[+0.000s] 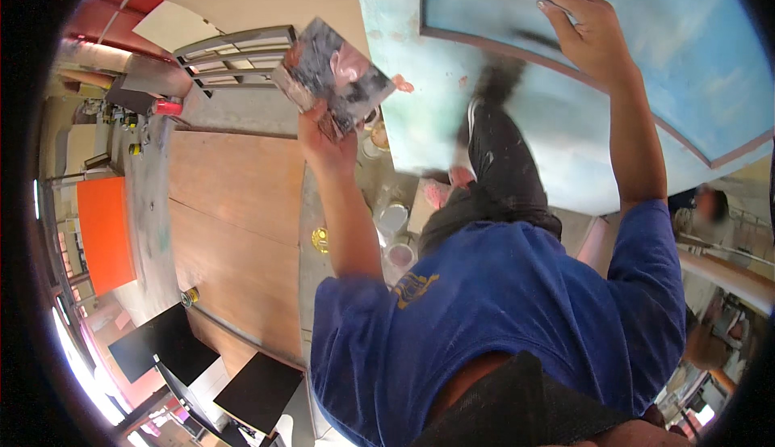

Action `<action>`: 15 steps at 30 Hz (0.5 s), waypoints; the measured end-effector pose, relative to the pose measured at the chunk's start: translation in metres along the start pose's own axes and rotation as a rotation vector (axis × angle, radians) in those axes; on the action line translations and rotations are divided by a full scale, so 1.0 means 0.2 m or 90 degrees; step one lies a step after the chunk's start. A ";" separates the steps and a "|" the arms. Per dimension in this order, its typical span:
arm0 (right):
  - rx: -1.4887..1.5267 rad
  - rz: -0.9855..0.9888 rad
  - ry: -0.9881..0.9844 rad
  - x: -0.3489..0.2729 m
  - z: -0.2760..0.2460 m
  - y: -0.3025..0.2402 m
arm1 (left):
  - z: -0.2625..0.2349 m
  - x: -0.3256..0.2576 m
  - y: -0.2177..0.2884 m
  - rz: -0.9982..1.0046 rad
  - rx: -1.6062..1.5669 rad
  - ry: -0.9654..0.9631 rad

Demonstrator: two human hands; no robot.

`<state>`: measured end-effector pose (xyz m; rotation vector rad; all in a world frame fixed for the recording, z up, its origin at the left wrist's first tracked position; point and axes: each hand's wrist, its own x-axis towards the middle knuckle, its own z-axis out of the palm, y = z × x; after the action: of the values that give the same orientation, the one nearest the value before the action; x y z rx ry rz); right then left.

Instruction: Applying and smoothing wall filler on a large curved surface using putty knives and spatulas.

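Raised at the left of centre, my left hand (327, 136) is closed round the lower edge of a flat, squarish plate (327, 67). Grey, black and pinkish smears cover the plate. My right hand (577, 23) is up at the top right, in front of a large light-blue panel (428, 116) with a darker blue, brown-edged inset (678, 51). Its fingers reach leftward and lie close together, with the thumb beneath. Whatever they pinch, if anything, is too small to make out. A dark shadow falls on the panel below that hand.
Open paint tins (393, 218) and a yellow lid (320, 240) are on the floor by my legs. Brown boards (234, 221) lie to the left, beyond them an orange panel (106, 233). A dark slatted rack (238, 55) stands upper left; black panels (258, 390) are lower left.
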<state>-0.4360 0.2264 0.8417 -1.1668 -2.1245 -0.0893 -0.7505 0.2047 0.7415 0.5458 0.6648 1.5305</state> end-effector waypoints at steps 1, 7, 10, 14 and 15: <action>0.008 -0.017 -0.013 0.00 0.01 -0.02 | 0.03 0.02 -0.01 0.005 -0.006 0.002; -0.013 -0.115 -0.056 -0.05 -0.02 -0.06 | 0.10 0.09 -0.03 -0.001 0.018 -0.052; -0.032 -0.162 -0.062 -0.01 -0.03 -0.11 | 0.17 0.15 -0.04 0.031 -0.035 -0.033; -0.020 -0.203 -0.053 0.09 0.04 -0.14 | 0.20 0.19 -0.05 0.007 0.003 -0.138; -0.032 -0.214 -0.062 0.09 0.05 -0.17 | 0.21 0.18 -0.06 0.018 0.014 -0.126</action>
<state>-0.4732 0.2235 0.8542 -0.8461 -2.4005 -0.2436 -0.7161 0.2437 0.7612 0.7150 0.5237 1.4739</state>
